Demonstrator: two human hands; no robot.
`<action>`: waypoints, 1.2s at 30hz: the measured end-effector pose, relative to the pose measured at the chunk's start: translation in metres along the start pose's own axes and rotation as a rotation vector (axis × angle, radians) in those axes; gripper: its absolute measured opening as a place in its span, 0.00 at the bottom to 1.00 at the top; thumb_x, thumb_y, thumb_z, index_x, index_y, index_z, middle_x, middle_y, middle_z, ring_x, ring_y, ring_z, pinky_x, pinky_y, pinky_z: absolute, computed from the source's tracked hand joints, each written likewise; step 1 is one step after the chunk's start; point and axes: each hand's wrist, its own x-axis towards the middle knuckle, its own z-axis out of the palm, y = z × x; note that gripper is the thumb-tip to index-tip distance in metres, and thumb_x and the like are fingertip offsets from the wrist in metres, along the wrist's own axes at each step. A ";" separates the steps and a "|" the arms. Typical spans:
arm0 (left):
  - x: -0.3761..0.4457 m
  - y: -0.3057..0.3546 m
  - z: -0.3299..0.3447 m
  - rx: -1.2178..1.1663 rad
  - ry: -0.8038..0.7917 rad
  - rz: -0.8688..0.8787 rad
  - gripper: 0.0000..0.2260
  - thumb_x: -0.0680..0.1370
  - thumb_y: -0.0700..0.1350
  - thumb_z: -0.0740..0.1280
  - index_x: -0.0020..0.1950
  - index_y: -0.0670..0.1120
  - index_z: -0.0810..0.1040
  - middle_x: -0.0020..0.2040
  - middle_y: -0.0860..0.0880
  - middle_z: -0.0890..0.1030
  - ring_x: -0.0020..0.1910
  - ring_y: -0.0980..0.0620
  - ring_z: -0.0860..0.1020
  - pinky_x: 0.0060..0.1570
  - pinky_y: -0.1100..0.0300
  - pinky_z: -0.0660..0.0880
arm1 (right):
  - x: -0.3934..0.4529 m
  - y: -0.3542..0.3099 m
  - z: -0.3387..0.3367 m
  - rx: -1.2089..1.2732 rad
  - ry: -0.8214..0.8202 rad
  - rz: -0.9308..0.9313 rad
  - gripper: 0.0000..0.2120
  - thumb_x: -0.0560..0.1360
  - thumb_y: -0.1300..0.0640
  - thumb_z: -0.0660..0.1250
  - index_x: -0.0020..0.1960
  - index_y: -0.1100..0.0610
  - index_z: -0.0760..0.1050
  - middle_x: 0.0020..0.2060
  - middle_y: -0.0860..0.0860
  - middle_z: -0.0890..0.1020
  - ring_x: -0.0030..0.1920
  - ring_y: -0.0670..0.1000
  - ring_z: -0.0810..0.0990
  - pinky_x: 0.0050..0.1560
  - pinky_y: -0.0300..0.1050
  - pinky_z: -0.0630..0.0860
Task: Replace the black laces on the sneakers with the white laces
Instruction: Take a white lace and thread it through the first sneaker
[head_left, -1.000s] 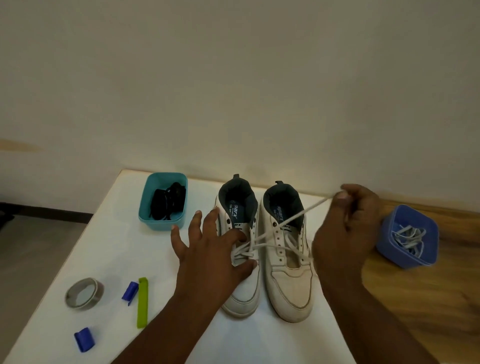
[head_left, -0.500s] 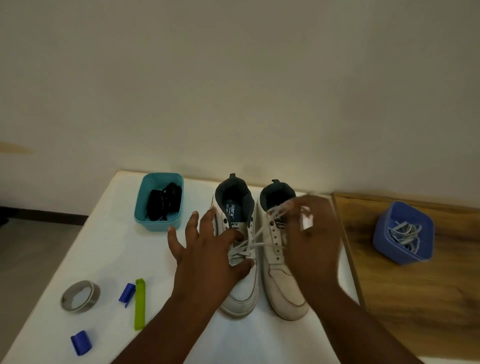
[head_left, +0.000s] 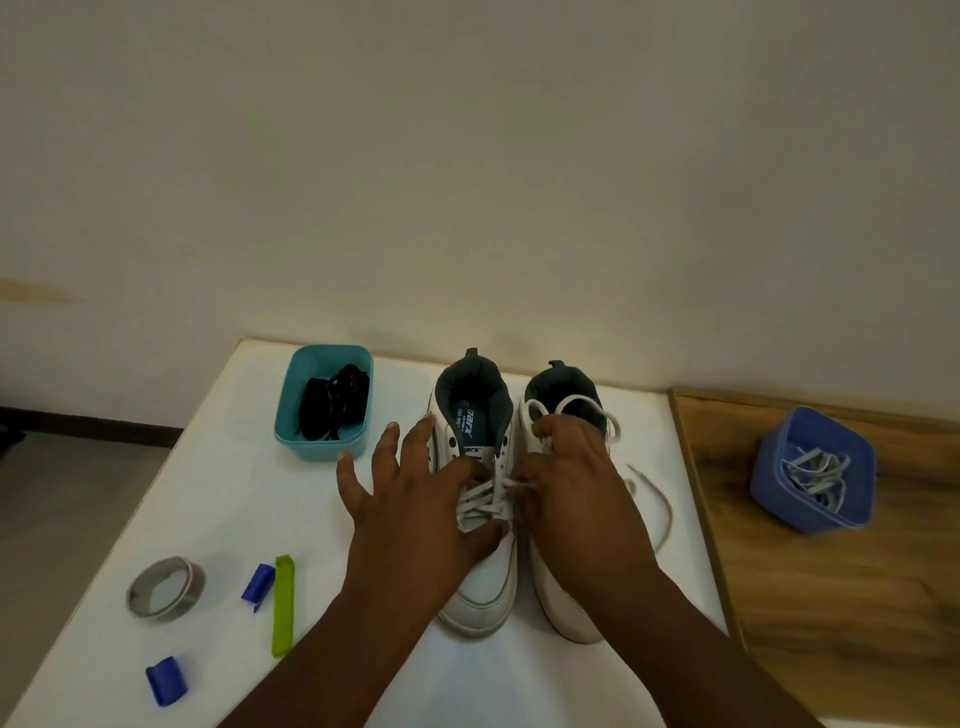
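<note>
White table: two white sneakers side by side, toes toward the viewer, heels toward the wall. Left sneaker: partly threaded with a white lace across its lower eyelets. Left hand: laid flat over this sneaker's near side, fingers spread and straight, thumb pressing the upper just below the crossings. Right sneaker: largely covered by the right hand, whose fingers curl at the gap between the shoes and pinch the lace where it leaves the left sneaker's eyelets. Lace slack: one loop over the right sneaker's collar, one free end trailing on the table to the right of that shoe. Teal tub, far left of the shoes: holds the black laces. Blue tub, on the wooden surface to the right: holds further white laces. Near left of table: tape roll, green clip, two small blue clips.
</note>
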 end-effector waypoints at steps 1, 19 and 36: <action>0.000 0.000 0.000 0.006 0.003 0.004 0.27 0.69 0.76 0.62 0.64 0.67 0.73 0.81 0.52 0.56 0.81 0.44 0.48 0.73 0.32 0.40 | 0.000 0.002 -0.001 -0.015 -0.007 -0.017 0.01 0.73 0.57 0.76 0.45 0.53 0.86 0.58 0.52 0.78 0.60 0.53 0.76 0.53 0.43 0.77; 0.000 0.000 0.001 -0.038 -0.007 -0.001 0.27 0.69 0.75 0.64 0.66 0.68 0.70 0.82 0.54 0.52 0.81 0.46 0.43 0.73 0.34 0.35 | 0.002 0.006 -0.043 -0.028 0.391 0.102 0.12 0.76 0.54 0.74 0.59 0.49 0.83 0.66 0.52 0.77 0.56 0.54 0.78 0.52 0.53 0.79; 0.003 0.003 0.003 -0.158 0.165 0.016 0.23 0.73 0.74 0.59 0.63 0.65 0.72 0.77 0.50 0.65 0.79 0.44 0.56 0.73 0.35 0.50 | -0.003 0.003 -0.062 0.308 0.504 0.239 0.09 0.85 0.45 0.57 0.54 0.46 0.75 0.30 0.43 0.76 0.30 0.45 0.76 0.28 0.38 0.66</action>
